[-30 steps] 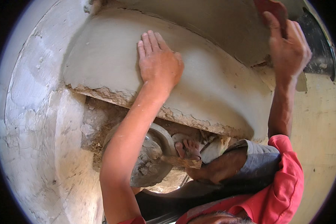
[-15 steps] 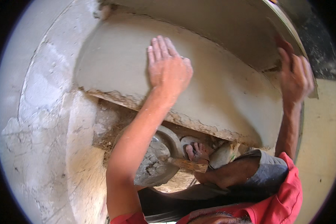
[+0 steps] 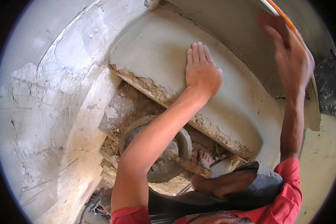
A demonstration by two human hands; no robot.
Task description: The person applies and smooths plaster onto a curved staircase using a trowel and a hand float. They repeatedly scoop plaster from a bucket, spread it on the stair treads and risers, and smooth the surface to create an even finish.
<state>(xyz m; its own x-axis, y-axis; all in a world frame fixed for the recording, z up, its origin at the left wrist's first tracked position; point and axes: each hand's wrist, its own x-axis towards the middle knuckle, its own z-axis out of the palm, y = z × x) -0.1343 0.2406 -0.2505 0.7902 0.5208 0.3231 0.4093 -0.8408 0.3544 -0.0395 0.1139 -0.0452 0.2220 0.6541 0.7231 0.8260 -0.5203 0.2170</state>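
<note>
Now, below the grey wall (image 3: pixel 220 18), the plastered ledge (image 3: pixel 239 100) is still being touched by the left hand (image 3: pixel 203 72), open and flat; by the right hand (image 3: pixel 295 61), raised higher along the wall than half a second ago, a blurred reddish tool (image 3: pixel 269 23), apparently a float, is being gripped.

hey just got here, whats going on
A person in red sleeves has the left hand palm down, fingers together, on a smooth grey slab with a rough front edge. The right hand is raised at the grey wall behind it, gripping a reddish tool, too blurred to tell whether it touches the wall. Below the slab, a round basin holds wet grey mix, with a wooden handle sticking out over its rim.
</note>
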